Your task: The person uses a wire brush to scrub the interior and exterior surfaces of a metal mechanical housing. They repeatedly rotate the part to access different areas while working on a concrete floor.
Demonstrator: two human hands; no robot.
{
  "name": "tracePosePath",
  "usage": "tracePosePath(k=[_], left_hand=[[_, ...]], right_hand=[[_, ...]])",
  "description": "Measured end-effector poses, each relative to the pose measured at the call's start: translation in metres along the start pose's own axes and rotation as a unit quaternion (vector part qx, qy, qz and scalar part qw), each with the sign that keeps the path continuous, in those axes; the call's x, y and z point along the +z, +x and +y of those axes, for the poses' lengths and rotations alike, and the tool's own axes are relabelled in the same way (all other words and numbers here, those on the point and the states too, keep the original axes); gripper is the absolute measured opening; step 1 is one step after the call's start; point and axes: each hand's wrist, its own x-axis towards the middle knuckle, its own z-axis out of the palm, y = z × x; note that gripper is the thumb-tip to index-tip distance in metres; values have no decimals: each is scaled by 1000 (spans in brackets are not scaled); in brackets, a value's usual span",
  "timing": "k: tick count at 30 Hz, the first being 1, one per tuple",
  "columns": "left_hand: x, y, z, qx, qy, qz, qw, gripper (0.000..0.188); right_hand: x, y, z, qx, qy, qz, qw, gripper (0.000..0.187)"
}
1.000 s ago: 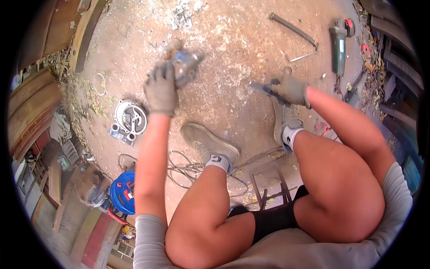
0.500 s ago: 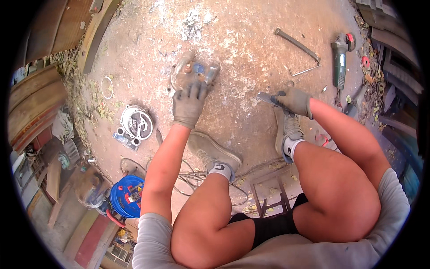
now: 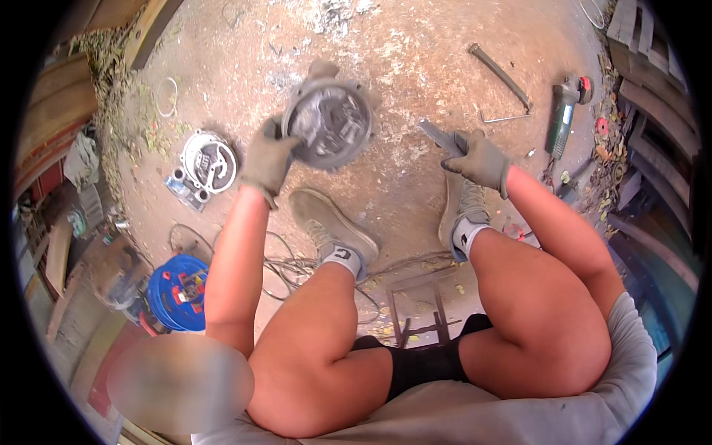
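My gloved left hand (image 3: 267, 157) grips the left rim of a round grey metal housing (image 3: 328, 124). Its hollow inner side, with ribs and recesses, faces up toward me, and a short stub sticks out at its far end. To the right, my gloved right hand (image 3: 480, 160) is closed around a flat, dark, blade-like tool (image 3: 439, 136). The tool's tip points far-left, toward the housing but apart from it. Which kind of blade it is, I cannot tell; its rear part is hidden in the glove.
Left of my left hand lies another round metal casting (image 3: 209, 163). An angle grinder (image 3: 563, 119) rests at the far right, near a long dark bar (image 3: 498, 74) and a thin bent rod (image 3: 506, 117). A blue cable reel (image 3: 176, 294) and loose cable (image 3: 285, 271) are at lower left.
The housing has been turned so its hollow side faces up, and my left hand has shifted from its near side to its left rim. My right hand still holds the tool.
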Motion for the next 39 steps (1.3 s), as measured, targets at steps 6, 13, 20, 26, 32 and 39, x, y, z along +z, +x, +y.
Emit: tracePosePath(k=[6,13,20,26,32,39], left_hand=[[57,-82,-151,-257,-373,65,889,35],[59,-104,-170,-172,-147,119,967,32],[72,-102,-196,-61,-183,174,966,39],[74,-110,-188,-96,9,232,968,51],[69,-107,-181,-146,52,237,959,52],[70,-107,-173,-124,20,264,956,47]], right_hand=[[30,2,3,-163,-105,-73,978,51],[32,-4,-62,-160,-212,-140,954,44],[62,30,-163,-156,-406,-220,873,37],[117,49,-207,-15,-426,-279,860,38],[150,81,-201,-27,-475,-288,831,35],[170,98,-224,-69,-667,-286,684,34]])
